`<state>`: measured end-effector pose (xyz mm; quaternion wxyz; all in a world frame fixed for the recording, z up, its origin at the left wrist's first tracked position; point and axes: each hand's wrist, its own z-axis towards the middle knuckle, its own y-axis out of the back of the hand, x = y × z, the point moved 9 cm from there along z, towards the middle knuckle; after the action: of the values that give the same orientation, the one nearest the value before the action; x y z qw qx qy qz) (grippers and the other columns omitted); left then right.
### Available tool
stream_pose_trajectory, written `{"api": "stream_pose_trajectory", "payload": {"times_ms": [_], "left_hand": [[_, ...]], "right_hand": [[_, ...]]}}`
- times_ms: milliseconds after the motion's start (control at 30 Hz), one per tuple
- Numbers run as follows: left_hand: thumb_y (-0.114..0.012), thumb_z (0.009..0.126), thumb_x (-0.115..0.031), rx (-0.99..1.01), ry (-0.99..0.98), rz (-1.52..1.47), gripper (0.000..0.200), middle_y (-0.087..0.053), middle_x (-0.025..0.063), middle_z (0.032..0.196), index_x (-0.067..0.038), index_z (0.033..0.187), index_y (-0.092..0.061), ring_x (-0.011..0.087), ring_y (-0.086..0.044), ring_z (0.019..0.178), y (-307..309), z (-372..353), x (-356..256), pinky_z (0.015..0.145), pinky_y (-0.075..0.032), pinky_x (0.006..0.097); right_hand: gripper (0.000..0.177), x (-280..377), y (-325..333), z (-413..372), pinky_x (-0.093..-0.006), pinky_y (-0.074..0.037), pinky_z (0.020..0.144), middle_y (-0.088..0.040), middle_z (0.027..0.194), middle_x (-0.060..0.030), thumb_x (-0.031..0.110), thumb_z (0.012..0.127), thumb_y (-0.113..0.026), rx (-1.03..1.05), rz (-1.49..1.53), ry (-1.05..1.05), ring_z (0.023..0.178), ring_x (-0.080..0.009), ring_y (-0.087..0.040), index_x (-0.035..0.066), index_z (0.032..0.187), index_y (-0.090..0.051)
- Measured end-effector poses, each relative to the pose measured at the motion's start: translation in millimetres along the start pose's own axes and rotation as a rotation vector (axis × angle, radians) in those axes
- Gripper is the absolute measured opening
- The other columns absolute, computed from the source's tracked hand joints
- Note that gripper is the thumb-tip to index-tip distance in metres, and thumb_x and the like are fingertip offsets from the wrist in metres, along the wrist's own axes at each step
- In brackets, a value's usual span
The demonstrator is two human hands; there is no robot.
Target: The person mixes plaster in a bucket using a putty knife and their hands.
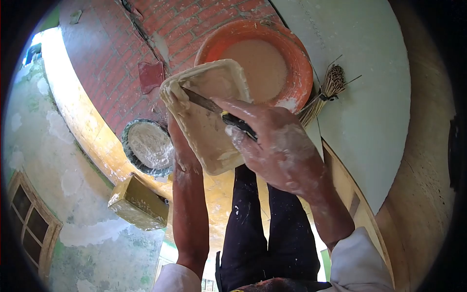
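Observation:
My right hand (pixel 282 146) is closed around the black handle of a narrow-bladed putty knife (pixel 203 101). Its blade reaches into the upper left corner of a rectangular tray (pixel 206 168), where a thick lump of pale plaster (pixel 176 95) sits at the rim. Wet plaster coats the tray's floor and walls. From below, my left hand (pixel 176 130) holds the tray up; only the wrist side shows, and the fingers are hidden beneath it. White smears cover the back of my right hand.
Behind the tray stands an orange basin (pixel 304 63) of pale liquid. A dark-rimmed bucket (pixel 127 153) of whitish mix is at left, near a yellowish box (pixel 138 204). A stick brush (pixel 331 82) leans by a pale board (pixel 369 112). A red piece (pixel 152 77) lies on brickwork (pixel 112 58).

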<state>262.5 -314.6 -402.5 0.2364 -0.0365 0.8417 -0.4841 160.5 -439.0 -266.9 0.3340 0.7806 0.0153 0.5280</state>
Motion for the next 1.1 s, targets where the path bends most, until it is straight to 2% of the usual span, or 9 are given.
{"api": "stream_pose_trajectory", "payload": {"times_ms": [167, 267, 333, 500, 667, 800, 867, 967, 1100], "left_hand": [[-0.038, 0.107, -0.048, 0.109, 0.018, -0.045, 0.057, -0.059, 0.0128, 0.133, -0.004, 0.141, -0.049, 0.0242, -0.06, 0.115, -19, 2, -2, 0.096, -0.052, 0.0396], [-0.034, 0.107, -0.053, -0.049, -0.018, 0.167, 0.063, -0.058, 0.0138, 0.136, -0.004, 0.143, -0.048, 0.0254, -0.06, 0.117, 4, 1, -11, 0.099, -0.051, 0.0408], [-0.03, 0.106, -0.059, 0.199, 0.099, -0.104, 0.07, -0.055, 0.0152, 0.139, -0.003, 0.147, -0.044, 0.0271, -0.058, 0.121, -16, 3, 2, 0.101, -0.05, 0.0416], [-0.026, 0.106, -0.06, 0.287, 0.115, -0.091, 0.074, -0.053, 0.0158, 0.142, -0.002, 0.149, -0.041, 0.0271, -0.057, 0.124, -59, 10, 3, 0.104, -0.048, 0.0417], [-0.026, 0.106, -0.059, 0.252, 0.055, -0.057, 0.073, -0.055, 0.015, 0.14, -0.002, 0.149, -0.042, 0.0262, -0.057, 0.124, -60, 5, -3, 0.105, -0.048, 0.0413], [-0.028, 0.106, -0.058, 0.07, 0.132, -0.049, 0.07, -0.059, 0.0144, 0.133, -0.002, 0.147, -0.044, 0.0259, -0.06, 0.118, -27, 4, 0, 0.101, -0.05, 0.0412], [-0.028, 0.107, -0.057, 0.088, 0.169, -0.009, 0.069, -0.061, 0.0141, 0.129, -0.003, 0.146, -0.046, 0.0257, -0.062, 0.115, -25, 3, 3, 0.1, -0.051, 0.0411], [-0.03, 0.107, -0.056, 0.009, 0.159, -0.016, 0.066, -0.064, 0.0124, 0.123, -0.004, 0.142, -0.049, 0.0255, -0.065, 0.107, -14, 0, 4, 0.096, -0.053, 0.0415], [-0.032, 0.106, -0.055, -0.073, 0.089, 0.092, 0.064, -0.064, 0.0123, 0.123, -0.004, 0.142, -0.049, 0.0258, -0.065, 0.107, -3, -1, -3, 0.096, -0.053, 0.0419]], "right_hand": [[0.046, 2, -6, 2, -0.045, -0.053, 0.085, -0.068, 0.099, -0.0127, 0.015, 0.089, -0.067, 0.084, -0.015, -0.043, 0.092, -0.0332, -0.066, 0.011, 0.135, -0.06], [0.045, 11, 4, 3, -0.0449, -0.053, 0.085, -0.068, 0.1, -0.0126, 0.016, 0.089, -0.067, 0.071, -0.114, 0.02, 0.092, -0.0331, -0.066, 0.01, 0.133, -0.06], [0.044, 16, 11, 0, -0.0447, -0.054, 0.084, -0.068, 0.1, -0.0124, 0.016, 0.089, -0.067, 0.072, -0.185, 0.055, 0.091, -0.0331, -0.066, 0.01, 0.132, -0.061], [0.042, 14, 15, -12, -0.0445, -0.054, 0.084, -0.069, 0.1, -0.0122, 0.018, 0.088, -0.067, 0.055, -0.314, 0.118, 0.091, -0.0329, -0.066, 0.009, 0.13, -0.061], [0.042, -7, -15, -20, -0.0397, -0.042, 0.101, -0.059, 0.118, -0.011, 0.018, 0.093, -0.061, -0.005, 0.028, 0.177, 0.111, -0.0268, -0.055, 0.007, 0.133, -0.055], [0.042, 0, -5, -18, -0.0369, -0.036, 0.111, -0.054, 0.129, -0.0102, 0.018, 0.095, -0.058, -0.033, 0.235, 0.218, 0.123, -0.0231, -0.048, 0.005, 0.135, -0.051], [0.039, 28, 15, -6, -0.0441, -0.052, 0.081, -0.065, 0.096, -0.0108, 0.017, 0.086, -0.066, 0.018, -0.418, 0.248, 0.088, -0.0315, -0.064, 0.01, 0.125, -0.062], [0.041, 57, 20, 0, -0.0441, -0.052, 0.078, -0.063, 0.097, -0.011, 0.015, 0.086, -0.065, 0.201, -0.456, 0.216, 0.086, -0.0303, -0.064, 0.011, 0.127, -0.062], [0.044, 58, 19, -9, -0.0444, -0.052, 0.077, -0.063, 0.097, -0.0109, 0.015, 0.086, -0.065, 0.206, -0.445, 0.21, 0.083, -0.0299, -0.064, 0.012, 0.13, -0.061]]}}
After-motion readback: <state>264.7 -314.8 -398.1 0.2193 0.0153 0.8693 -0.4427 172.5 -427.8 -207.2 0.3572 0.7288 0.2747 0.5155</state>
